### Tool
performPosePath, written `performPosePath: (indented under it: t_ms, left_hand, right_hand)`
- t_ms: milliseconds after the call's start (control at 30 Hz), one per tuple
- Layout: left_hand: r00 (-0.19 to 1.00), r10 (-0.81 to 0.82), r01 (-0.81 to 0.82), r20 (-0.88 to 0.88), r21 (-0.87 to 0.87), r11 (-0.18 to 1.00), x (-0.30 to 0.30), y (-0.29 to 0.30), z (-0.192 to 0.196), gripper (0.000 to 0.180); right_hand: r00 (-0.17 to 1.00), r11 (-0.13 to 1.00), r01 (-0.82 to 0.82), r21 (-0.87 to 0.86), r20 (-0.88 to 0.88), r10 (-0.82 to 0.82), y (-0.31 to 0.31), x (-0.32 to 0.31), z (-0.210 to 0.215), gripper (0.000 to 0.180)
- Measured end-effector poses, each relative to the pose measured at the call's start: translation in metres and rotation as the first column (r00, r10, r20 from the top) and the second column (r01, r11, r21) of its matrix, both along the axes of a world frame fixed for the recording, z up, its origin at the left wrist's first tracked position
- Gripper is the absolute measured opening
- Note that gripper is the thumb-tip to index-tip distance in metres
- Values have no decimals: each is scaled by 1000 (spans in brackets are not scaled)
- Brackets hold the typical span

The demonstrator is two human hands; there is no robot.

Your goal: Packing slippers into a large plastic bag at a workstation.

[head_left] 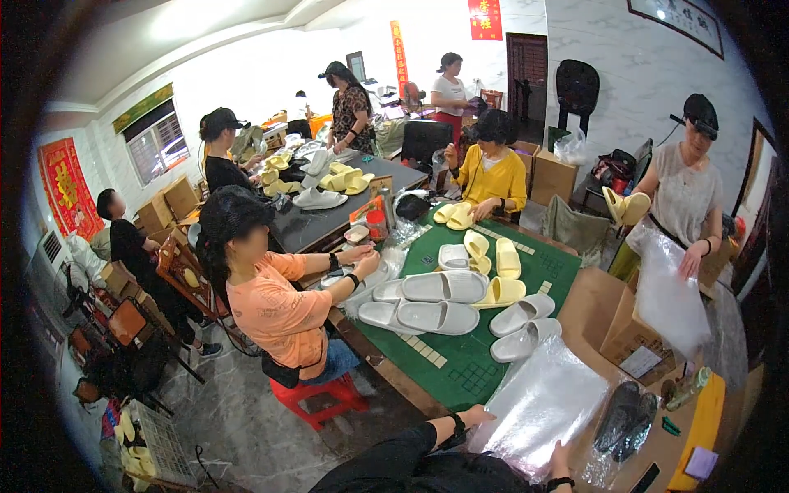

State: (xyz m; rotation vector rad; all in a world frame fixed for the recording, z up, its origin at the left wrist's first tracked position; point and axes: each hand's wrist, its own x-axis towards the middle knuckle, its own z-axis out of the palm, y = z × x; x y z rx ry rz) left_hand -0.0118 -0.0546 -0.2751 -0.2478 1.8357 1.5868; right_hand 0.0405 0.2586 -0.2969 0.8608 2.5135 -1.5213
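A stack of clear plastic bags [546, 390] lies at the near corner of the green table, slanting toward me. My left hand [475, 416] grips its left edge, the fingers closing on the plastic. At the near right edge, my right hand [560, 462] also holds the stack, partly hidden by the film. Just beyond the bags lies a pair of light grey slippers [523, 327]. More grey slippers [440, 300] rest to the left of that pair, beside several pale yellow slippers [503, 275].
A co-worker in orange [271, 304] sits at the left on a red stool [316, 401]. Another in yellow [491, 181] sits across the green table [468, 370]. At right, a standing person [686, 185] holds yellow slippers and plastic film. Cardboard boxes [633, 329] and dark slippers [626, 419] lie on my right.
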Motion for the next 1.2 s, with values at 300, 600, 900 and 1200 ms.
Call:
performPosePath:
  t_ms: [300,600,900,1200]
  left_hand:
    - [990,90,-99,-109,-88,991,7,-1,10,35]
    - [989,146,-145,40,-16,989,13,-7,-21,46]
    - [999,41,-39,12,-133,990,4,-20,-16,34]
    - [904,-362,251,-229,-402,881,-32,-46,-10,42]
  right_hand:
    - [991,981,-111,161,86,98,0,-20,-6,60]
    - [993,993,-9,115,122,-6,-16,-23,14,65]
    - [916,893,-262,365,-199,350,-103,3,40,46]
    - [573,334,-732,595,271,774,-156,11,70,57]
